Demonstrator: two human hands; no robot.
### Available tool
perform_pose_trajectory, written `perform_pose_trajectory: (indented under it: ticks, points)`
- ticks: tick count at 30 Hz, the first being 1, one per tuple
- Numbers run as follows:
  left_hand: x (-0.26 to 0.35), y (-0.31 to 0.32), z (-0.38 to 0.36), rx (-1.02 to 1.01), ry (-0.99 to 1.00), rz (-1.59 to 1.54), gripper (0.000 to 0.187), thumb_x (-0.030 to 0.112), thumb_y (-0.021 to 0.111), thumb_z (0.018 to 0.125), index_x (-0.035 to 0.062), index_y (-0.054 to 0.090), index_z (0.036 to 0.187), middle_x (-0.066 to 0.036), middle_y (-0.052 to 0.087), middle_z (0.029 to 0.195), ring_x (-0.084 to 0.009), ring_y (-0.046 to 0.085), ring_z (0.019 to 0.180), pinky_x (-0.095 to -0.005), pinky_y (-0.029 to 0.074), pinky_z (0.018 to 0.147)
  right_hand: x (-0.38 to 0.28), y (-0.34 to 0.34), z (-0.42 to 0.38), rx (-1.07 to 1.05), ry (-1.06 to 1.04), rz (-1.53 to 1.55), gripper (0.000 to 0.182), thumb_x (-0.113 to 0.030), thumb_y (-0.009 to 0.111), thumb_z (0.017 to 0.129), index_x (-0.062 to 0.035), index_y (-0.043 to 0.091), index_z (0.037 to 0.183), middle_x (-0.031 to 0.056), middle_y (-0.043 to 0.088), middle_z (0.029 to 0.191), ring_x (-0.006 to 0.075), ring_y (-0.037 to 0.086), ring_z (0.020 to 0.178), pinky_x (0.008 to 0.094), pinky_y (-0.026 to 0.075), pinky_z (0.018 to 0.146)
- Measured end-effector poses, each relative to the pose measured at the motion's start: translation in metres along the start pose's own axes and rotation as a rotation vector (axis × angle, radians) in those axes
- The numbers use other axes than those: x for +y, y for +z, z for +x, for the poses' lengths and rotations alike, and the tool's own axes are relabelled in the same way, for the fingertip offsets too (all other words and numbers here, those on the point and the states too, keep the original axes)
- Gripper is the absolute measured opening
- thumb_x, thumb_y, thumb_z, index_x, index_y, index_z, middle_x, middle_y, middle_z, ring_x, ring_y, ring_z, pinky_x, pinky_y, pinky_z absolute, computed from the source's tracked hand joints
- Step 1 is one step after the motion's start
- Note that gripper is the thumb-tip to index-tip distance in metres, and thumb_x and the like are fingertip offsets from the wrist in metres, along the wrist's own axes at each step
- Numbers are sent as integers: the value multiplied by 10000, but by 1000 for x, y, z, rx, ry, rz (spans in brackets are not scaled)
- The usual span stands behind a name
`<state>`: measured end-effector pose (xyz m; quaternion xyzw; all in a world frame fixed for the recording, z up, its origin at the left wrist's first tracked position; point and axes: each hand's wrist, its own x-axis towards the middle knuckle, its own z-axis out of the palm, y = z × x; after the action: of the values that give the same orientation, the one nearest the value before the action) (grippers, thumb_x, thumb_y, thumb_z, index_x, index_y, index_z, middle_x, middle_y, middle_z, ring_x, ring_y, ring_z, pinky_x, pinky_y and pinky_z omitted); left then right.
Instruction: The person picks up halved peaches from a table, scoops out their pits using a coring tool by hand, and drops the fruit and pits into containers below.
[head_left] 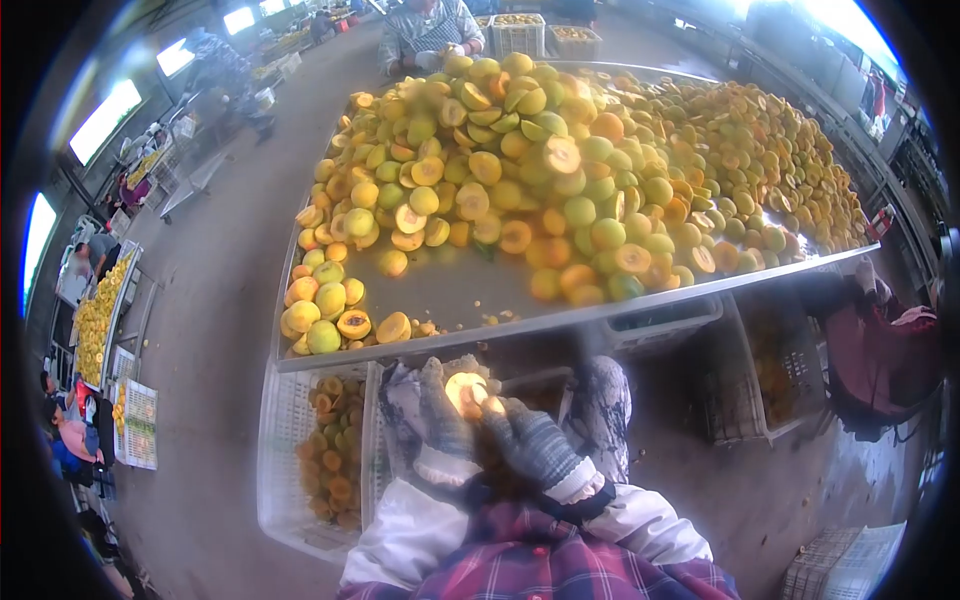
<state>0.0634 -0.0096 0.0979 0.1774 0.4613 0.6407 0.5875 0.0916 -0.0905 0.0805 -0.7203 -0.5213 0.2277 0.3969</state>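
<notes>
My left hand [447,420], in a grey knit glove, is closed around a halved yellow peach [464,390] above my lap, its cut face turned up. Close against the peach's right side is my right hand [535,443], also gloved, with its fingers curled in; whatever they grip is too small to make out. Just beyond my hands stands a metal-rimmed table [440,295] heaped with whole and halved peaches [470,170]. A small group of peaches [325,300] lies at its near left corner, beside loose bits on the surface.
Left of my legs, a white plastic crate [275,470] holds peach halves. Other crates [735,390] stand under the table's right side. A person [430,35] works across the table. Someone in dark red clothing [880,350] sits at right. More tables of fruit [100,310] line the left.
</notes>
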Motion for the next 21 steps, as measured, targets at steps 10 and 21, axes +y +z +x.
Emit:
perform_pose_trajectory:
  ticks: [10,21]
  points:
    - [-28,-13,-5,-70,597,32,214,202,621,828,-10,597,807,-117,580,614,-191,529,469,-263,432,450,22,30,-8,3,17,85,301,-230,409,988,-20,574,1128,239,646,943,397,630,829,429,493,739]
    - [8,-29,-16,-535,740,585,384,372,571,897,16,617,763,-110,603,643,-198,577,586,-309,504,579,15,-1,-12,-190,254,657,397,-393,470,988,-47,577,1152,91,642,840,208,608,720,315,484,667]
